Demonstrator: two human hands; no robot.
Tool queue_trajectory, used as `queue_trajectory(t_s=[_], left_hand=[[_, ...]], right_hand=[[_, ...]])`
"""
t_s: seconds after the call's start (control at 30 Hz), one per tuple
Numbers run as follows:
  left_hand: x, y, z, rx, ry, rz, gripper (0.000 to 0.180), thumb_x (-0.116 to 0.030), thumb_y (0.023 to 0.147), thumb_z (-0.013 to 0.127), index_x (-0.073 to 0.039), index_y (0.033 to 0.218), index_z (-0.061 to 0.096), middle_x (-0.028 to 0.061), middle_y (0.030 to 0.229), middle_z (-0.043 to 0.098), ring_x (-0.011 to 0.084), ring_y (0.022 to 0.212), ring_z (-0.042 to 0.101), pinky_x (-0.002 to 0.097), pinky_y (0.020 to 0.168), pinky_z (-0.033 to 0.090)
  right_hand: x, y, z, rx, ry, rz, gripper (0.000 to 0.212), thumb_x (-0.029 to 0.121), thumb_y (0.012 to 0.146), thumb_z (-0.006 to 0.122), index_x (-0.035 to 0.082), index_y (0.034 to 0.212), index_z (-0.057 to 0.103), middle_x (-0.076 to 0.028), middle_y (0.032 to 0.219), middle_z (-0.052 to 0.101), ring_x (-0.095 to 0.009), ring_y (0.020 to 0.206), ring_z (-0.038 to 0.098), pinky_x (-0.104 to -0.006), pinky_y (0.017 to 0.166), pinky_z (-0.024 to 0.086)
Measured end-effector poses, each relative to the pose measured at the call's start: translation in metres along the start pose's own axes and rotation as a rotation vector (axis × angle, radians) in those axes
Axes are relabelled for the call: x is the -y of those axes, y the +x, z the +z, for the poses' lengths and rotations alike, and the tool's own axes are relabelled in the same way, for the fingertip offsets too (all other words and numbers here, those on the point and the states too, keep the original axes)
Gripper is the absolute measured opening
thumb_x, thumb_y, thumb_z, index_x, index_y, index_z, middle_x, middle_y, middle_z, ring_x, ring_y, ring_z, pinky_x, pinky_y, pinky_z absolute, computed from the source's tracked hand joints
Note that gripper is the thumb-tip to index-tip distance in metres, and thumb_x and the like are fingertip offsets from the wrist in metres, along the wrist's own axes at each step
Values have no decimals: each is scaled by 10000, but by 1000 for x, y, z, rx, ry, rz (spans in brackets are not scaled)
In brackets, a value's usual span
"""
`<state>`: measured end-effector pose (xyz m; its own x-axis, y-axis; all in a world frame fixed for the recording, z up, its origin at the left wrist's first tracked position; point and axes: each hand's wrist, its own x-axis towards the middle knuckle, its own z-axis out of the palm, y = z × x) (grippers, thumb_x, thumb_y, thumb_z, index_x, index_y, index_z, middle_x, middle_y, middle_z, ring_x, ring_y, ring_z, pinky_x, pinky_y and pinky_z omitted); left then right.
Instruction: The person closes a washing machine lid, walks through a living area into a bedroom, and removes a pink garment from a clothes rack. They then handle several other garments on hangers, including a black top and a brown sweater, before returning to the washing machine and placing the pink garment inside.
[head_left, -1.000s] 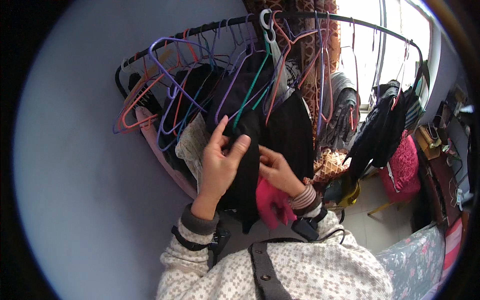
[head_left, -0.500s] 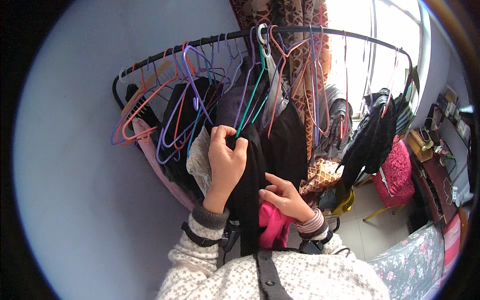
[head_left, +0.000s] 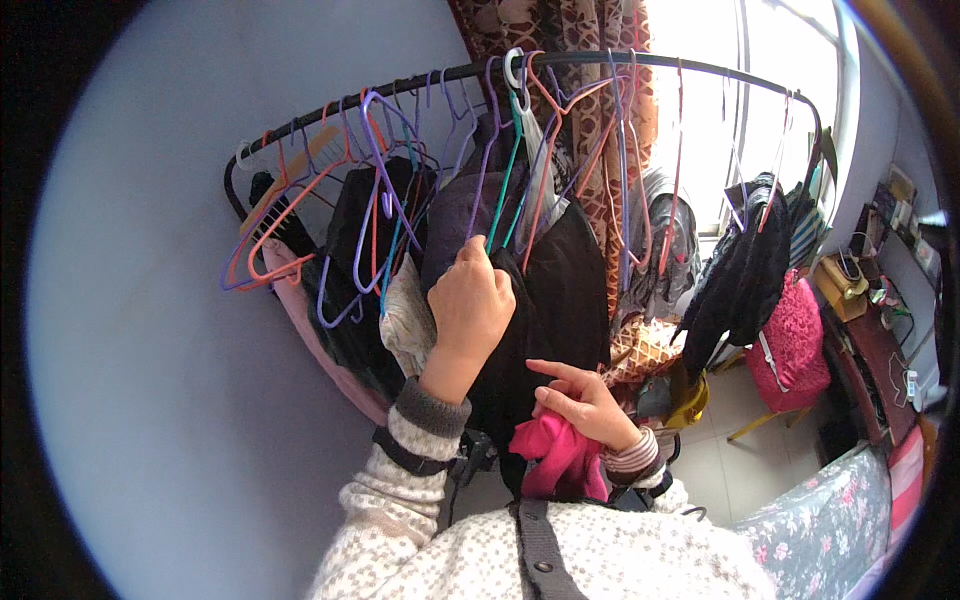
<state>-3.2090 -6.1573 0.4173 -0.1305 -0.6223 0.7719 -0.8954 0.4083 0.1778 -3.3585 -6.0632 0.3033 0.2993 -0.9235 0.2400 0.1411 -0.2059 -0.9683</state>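
Observation:
My left hand (head_left: 472,305) is closed high on a black garment (head_left: 510,330), at the lower end of the teal hanger (head_left: 508,165) it hangs from; its fingertips are partly hidden. A purple hanger (head_left: 484,185) comes down close beside those fingers. Lower and to the right, my right hand (head_left: 588,402) grips a bright pink cloth (head_left: 562,460) with the thumb and curled fingers. Its index finger stretches out toward the black garment. The pink cloth hangs bunched below that hand, in front of my body.
A curved black rail (head_left: 580,58) carries several purple, orange and blue hangers, some with dark clothes. A patterned curtain (head_left: 590,130) and a bright window (head_left: 740,80) lie behind. On the right are a pink fluffy-covered chair (head_left: 790,340) and a flowered bedspread (head_left: 820,530).
My left hand has moved slightly right and up, turning its back toward me. My right hand has shifted a little right and down with the pink cloth, which is more bunched now.

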Motion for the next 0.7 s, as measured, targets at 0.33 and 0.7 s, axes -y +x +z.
queue_trajectory(t_s=[0.33,0.7], left_hand=[[13,15,28,-48,-546,-201,285,-277,947,578,-21,822,581,146,701,632,336,665,631,422,626,472],[21,18,-44,-151,-578,-185,259,-214,969,572,-1,821,561,27,624,514,95,545,457,277,506,370]], right_hand=[[-4,-20,-21,-21,0,-3,427,140,964,583,5,1360,496,-38,790,674,-67,760,610,-212,728,487],[-1,-26,-30,-9,37,-1,411,125,961,578,2,1346,509,-36,781,673,-70,753,612,-212,729,489]])
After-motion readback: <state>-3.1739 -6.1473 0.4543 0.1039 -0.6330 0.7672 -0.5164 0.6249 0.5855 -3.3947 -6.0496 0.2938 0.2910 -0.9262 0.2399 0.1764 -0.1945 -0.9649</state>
